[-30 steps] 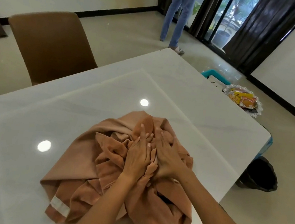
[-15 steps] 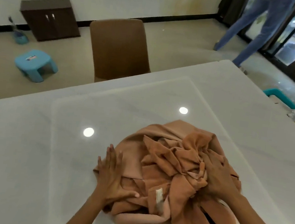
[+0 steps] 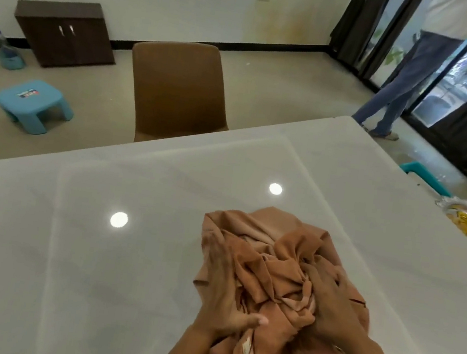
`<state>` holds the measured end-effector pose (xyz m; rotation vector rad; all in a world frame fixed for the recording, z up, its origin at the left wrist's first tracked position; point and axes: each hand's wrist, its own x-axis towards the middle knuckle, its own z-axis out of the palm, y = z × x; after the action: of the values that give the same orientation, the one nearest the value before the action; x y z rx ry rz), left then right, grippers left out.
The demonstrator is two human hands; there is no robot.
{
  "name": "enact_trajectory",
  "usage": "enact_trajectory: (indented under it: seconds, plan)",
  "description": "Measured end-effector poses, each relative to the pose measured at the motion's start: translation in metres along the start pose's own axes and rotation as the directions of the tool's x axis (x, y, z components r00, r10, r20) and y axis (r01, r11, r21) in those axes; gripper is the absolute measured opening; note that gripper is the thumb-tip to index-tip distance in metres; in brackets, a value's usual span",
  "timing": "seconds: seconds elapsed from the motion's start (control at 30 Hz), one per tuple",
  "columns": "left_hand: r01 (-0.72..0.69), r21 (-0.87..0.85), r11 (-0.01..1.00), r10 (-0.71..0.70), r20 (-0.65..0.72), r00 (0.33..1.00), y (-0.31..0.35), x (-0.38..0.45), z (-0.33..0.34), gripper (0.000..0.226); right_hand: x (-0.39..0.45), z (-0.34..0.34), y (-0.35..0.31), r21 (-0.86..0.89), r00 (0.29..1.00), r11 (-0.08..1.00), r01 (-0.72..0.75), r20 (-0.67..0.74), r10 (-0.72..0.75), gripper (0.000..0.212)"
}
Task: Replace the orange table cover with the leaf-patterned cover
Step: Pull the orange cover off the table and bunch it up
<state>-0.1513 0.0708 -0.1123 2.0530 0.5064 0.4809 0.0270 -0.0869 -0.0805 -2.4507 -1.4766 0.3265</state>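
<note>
Two hands, left hand (image 3: 220, 292), right hand (image 3: 331, 307), pressing orange cover (image 3: 281, 273)

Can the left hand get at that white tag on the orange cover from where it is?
Probably yes. The left hand lies flat on the bunched orange cover, and the white tag shows uncovered just below its thumb, nothing over it. The right hand is off to the other side.

Two bare forearms enter from approx. 6 o'clock, no sleeves visible up to frame edge. Left hand (image 3: 223, 291) at approx. 6 o'clock, right hand (image 3: 331, 306) towards 5 o'clock. Both w/o gloves; no rings, watch or bracelets visible. Nails short, unpainted as far as can be seen. Some motion blur on left fingers (image 3: 211, 248).
</note>
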Motion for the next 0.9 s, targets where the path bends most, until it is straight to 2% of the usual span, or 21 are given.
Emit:
enact_trajectory:
  seconds: [0.07, 0.13, 0.23, 0.3, 0.43, 0.5, 0.6, 0.7, 0.77, 0.9]
  plan:
    - [-0.157, 0.212, 0.965, 0.137, 0.107, 0.985, 0.016, 0.018, 0.01, 0.136, -0.001, 0.002, 0.0, 0.038, 0.999, 0.999, 0.027, -0.035, -0.025, 0.099]
    - [-0.266, 0.342, 0.901, 0.196, 0.227, 0.954, 0.026, 0.032, 0.018, 0.13, -0.002, 0.002, -0.002, 0.065, 0.997, 0.997, 0.048, -0.065, -0.044, 0.102]
    - [-0.323, 0.345, 0.882, 0.219, 0.308, 0.926, 0.023, 0.041, 0.026, 0.122, -0.002, 0.002, -0.002, 0.117, 0.998, 0.993, 0.027, -0.062, -0.02, 0.112]
    - [-0.332, 0.321, 0.887, 0.219, 0.341, 0.914, 0.02, 0.043, 0.026, 0.123, -0.002, 0.004, -0.001, 0.132, 0.998, 0.991, 0.019, -0.066, -0.01, 0.112]
    - [-0.348, 0.277, 0.895, 0.251, 0.332, 0.909, 0.021, 0.046, 0.025, 0.125, -0.001, 0.005, 0.001, 0.135, 0.996, 0.99, 0.029, -0.087, -0.018, 0.095]
    - [-0.339, 0.257, 0.905, 0.246, 0.332, 0.911, 0.019, 0.046, 0.024, 0.136, -0.001, 0.001, -0.001, 0.103, 0.996, 0.995, 0.02, -0.092, -0.011, 0.086]
    - [-0.386, 0.283, 0.878, 0.246, 0.425, 0.871, 0.013, 0.047, 0.017, 0.151, -0.004, 0.0, -0.007, -0.01, 0.989, 1.0, -0.015, -0.144, 0.013, 0.07]
    - [-0.412, 0.354, 0.839, 0.223, 0.467, 0.856, 0.009, 0.047, 0.017, 0.154, -0.004, 0.0, -0.01, -0.105, 0.993, 0.994, -0.017, -0.117, 0.004, 0.063]
    - [-0.387, 0.346, 0.855, 0.204, 0.462, 0.863, 0.007, 0.048, 0.02, 0.152, -0.001, -0.001, -0.007, -0.071, 0.997, 0.997, 0.017, -0.071, -0.022, 0.073]
    - [-0.309, 0.234, 0.922, 0.187, 0.429, 0.883, 0.001, 0.049, 0.025, 0.143, 0.0, -0.002, -0.004, 0.104, 1.0, 0.995, 0.009, 0.019, -0.011, 0.111]
